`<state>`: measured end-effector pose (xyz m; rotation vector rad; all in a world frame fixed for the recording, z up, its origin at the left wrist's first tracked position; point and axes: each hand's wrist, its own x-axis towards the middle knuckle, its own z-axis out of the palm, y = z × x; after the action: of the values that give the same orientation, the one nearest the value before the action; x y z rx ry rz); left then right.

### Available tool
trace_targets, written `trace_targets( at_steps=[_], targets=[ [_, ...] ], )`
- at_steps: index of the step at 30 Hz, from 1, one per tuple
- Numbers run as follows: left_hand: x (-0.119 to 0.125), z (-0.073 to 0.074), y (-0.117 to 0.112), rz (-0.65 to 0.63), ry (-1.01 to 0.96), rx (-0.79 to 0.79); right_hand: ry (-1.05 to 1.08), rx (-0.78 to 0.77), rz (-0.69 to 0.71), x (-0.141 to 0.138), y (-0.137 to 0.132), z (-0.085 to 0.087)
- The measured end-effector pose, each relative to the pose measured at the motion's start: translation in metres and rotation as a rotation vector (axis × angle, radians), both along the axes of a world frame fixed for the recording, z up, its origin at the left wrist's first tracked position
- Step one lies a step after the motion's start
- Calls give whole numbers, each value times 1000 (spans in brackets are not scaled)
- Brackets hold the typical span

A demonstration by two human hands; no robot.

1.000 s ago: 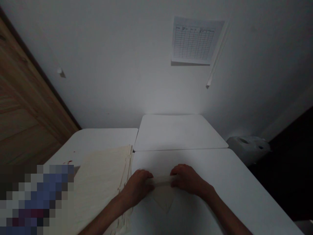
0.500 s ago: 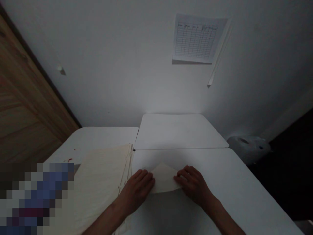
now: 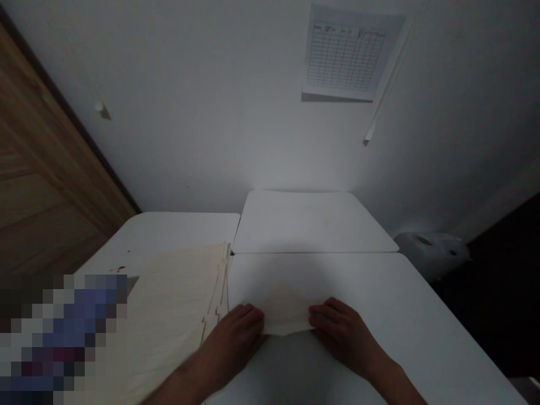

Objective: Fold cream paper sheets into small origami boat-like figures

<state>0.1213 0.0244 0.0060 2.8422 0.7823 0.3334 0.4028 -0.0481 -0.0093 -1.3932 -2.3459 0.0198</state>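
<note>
A small cream sheet of thin paper or cloth [image 3: 287,316] stretches between my two hands, low over the white table; I cannot tell which material it is. My left hand [image 3: 247,329] pinches its left end, fingers closed, thumb side hidden. The right end is gripped by my right hand [image 3: 337,323], its fingers curled together. The sheet's near edge hangs slightly towards me, and its far edge blends into the table top. Left of my left hand lies a stack of larger cream sheets [image 3: 172,304] with uneven right edges, partly behind my left forearm.
White table tops [image 3: 400,304] meet at seams, with another white panel [image 3: 312,222] against the wall. A printed form [image 3: 346,56] hangs on the wall. A translucent plastic container [image 3: 432,253] stands right of the table. A wooden door [image 3: 42,146] is at the left. A blurred patch covers the lower left.
Both hands have lowered slightly towards me and spread a little apart with the sheet. Its peaked far edge now looks flatter. The camera view has shifted slightly.
</note>
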Motion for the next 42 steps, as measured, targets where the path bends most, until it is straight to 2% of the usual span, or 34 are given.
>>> trace_targets(
  at_steps=[5,10,15,22,28,36,39,42],
  targets=[
    [11,3,4,80,-63,-71,74,-77,-39,-6,9,6],
    [20,-1,16,179,-51,-68,174,-126,-133,-8,22,7],
    [24,-6,21,223,-32,-38,255,-128,-166,-9,27,3],
    [29,-15,21,242,-24,11,260,-131,-191,-9,29,-4],
    [32,-25,19,243,-23,77,289,-102,-241,-11,30,-9],
    [33,-27,16,250,-30,135,265,-58,-254,-11,30,-17],
    [34,-26,15,243,-20,148,211,-29,-255,-12,29,-15],
    [35,-25,15,229,0,157,81,93,-244,-17,26,-11]
  ],
)
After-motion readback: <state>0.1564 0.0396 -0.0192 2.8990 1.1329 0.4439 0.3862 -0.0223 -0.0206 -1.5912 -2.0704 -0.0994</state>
